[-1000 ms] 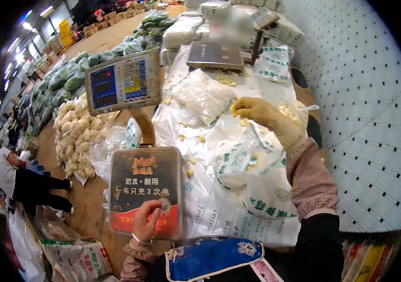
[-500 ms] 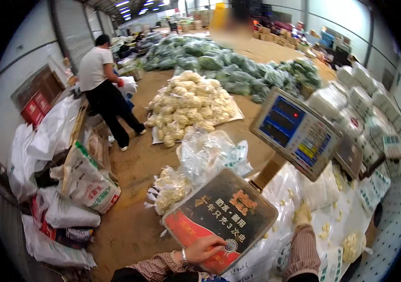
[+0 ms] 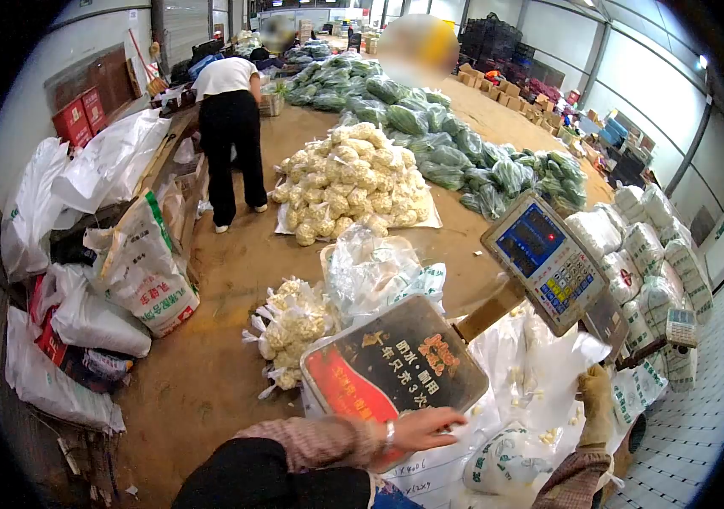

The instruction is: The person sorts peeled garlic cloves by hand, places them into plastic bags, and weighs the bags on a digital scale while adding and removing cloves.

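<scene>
My left hand [image 3: 421,429], bare with a bracelet at the wrist, reaches over the near right corner of a weighing scale's black and red platform [image 3: 400,352]. Its fingers are stretched out, slightly blurred, and hold nothing visible. On the right, my right hand [image 3: 597,405] wears a tan work glove and is closed on the edge of a white plastic bag [image 3: 561,369], which is lifted. A printed bag [image 3: 510,458] with pale contents lies between the hands. The scale's display [image 3: 540,259] stands tilted on a post beyond the platform.
Bagged pale produce is piled [image 3: 349,182] ahead, with a smaller cluster [image 3: 292,331] left of the scale. Green bagged vegetables [image 3: 413,119] lie behind. White packs [image 3: 654,246] are stacked right; sacks [image 3: 154,280] line the left. A person [image 3: 231,127] bends over at far left.
My left hand has shifted right across the platform to its corner. My right hand has moved right, raising the white plastic. The person at far left has bent over, facing away.
</scene>
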A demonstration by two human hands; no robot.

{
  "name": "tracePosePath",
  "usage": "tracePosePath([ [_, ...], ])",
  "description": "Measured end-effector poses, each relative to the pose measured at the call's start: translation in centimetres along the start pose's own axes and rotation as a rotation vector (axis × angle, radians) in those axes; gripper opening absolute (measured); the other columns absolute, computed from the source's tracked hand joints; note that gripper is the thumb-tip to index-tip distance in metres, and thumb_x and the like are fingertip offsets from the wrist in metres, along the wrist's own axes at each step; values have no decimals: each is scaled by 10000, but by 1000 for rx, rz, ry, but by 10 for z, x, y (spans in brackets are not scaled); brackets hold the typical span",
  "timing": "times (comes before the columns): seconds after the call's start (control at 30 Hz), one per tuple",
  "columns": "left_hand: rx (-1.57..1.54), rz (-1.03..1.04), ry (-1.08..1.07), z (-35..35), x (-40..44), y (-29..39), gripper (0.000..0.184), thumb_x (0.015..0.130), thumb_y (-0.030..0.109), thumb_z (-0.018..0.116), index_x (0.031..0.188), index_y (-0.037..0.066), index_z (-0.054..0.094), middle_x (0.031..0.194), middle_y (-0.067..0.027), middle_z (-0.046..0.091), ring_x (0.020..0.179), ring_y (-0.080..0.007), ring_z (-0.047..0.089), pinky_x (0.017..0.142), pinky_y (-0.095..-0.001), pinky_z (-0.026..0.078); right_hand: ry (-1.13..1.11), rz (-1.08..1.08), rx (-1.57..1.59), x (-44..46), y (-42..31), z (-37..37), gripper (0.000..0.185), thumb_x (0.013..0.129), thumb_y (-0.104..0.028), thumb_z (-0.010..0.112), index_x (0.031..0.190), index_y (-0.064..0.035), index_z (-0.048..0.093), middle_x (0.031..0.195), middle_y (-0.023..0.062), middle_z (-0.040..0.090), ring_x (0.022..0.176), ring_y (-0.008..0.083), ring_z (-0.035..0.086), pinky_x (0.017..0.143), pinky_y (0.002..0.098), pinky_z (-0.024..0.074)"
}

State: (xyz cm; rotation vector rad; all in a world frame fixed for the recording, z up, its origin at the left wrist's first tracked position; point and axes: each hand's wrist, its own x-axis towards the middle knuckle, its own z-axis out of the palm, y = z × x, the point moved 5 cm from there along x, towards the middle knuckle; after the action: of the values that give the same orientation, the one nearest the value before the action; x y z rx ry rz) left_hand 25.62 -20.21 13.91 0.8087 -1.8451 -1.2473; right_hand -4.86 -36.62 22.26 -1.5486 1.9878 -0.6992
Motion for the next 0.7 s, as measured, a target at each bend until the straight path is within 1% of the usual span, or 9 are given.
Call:
tracePosePath([
  [0.1,5,54,132,24,24,5,857,712,316,656,1335,42,134,1262,-214,336,1167,-319,354,963,-340,305,-277,-220,450,-77,-75,32,157,737,-96,580,658,-93,444,604,-6,457,510,120,502,409,249,414],
  [0.2,-45,79,224,41,42,2,937,690,344,666,1334,15,70,1315,-238,260,1246,-330,235,1030,-341,193,-473,-224,516,-149,-115,80,138,770,-64,574,687,-86,466,627,-20,469,555,93,495,472,217,416],
  [0.23,-74,18,177,47,43,-3,876,714,293,642,1319,-19,92,1311,-231,273,1239,-323,253,1028,-349,199,-538,-292,513,-157,-112,99,117,774,-63,578,710,-79,481,641,-20,481,577,84,495,498,205,416],
  [0.33,-434,199,305,43,30,-4,345,796,121,551,1105,36,422,1077,-70,452,958,-165,448,808,-292,412,-590,-209,1008,-193,-135,127,71,780,-46,564,824,-22,514,723,-1,524,622,71,490,545,197,416],
  [0.43,-703,-262,311,26,7,-3,227,819,70,480,1042,31,462,762,-43,513,642,-123,488,629,-273,465,-522,-378,1099,-212,-147,137,222,798,-55,538,1008,17,524,878,106,587,818,180,567,739,278,460],
  [0.47,-606,-341,311,2,-7,34,203,830,72,466,1028,34,488,706,-32,523,622,-131,519,600,-274,474,-526,-386,1100,-219,-148,129,222,798,-55,538,1008,17,524,878,106,587,818,180,567,739,278,460],
  [0.6,-1324,-161,458,-34,-21,-12,234,864,123,458,1083,52,500,856,-29,542,762,-125,543,686,-258,473,-687,-359,970,-235,-96,123,353,824,-207,540,1089,22,495,981,135,582,934,203,536,832,337,420],
  [0.63,-1072,-297,627,-53,-41,7,244,870,136,456,1095,54,498,875,-29,537,777,-121,538,705,-256,470,-834,-299,956,-239,-78,134,413,833,-285,532,1105,23,489,1013,135,577,961,202,524,850,355,408],
  [0.7,-1037,-266,577,-52,-44,5,296,911,252,398,1124,62,476,950,-35,563,887,-151,558,783,-289,461,-923,-296,724,-246,-59,160,496,816,-411,521,1054,24,504,1010,171,574,940,248,558,794,365,443],
])
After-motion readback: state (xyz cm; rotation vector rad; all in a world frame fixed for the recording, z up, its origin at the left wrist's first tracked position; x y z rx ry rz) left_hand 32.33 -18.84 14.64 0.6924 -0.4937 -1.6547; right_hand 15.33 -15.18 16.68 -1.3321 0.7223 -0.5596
